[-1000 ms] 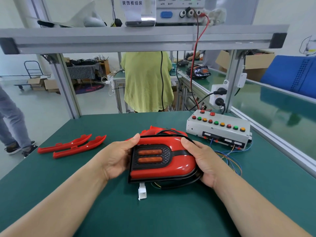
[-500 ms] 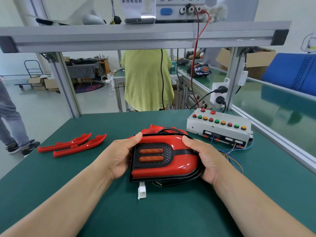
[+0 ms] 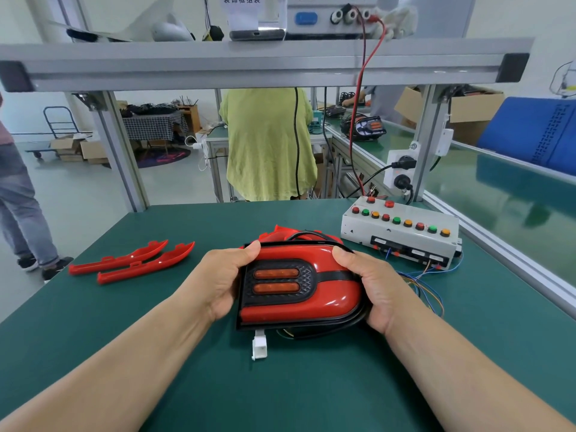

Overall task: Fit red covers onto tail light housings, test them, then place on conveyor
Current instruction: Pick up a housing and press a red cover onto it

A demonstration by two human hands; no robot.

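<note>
Over bench (image 3: 124, 322), sign (image 3: 241, 7) "装饰框组装" (pwr supply (image 3: 324, 18): ON/OFF); tail light (image 3: 330, 294) below

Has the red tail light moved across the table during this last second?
No. The tail light lies where it did, at the same spot left of and nearer than the button box.

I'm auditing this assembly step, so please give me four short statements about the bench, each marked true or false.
1. The left hand and right hand both grip the tail light. True.
2. Two loose red trim pieces lie on the green table, left of the tail light. True.
3. The right hand holds the white connector. False: it is free at the tail light's near edge, and neither hand touches it.
4. The tail light lies face down. False: its red lens faces up.
</note>
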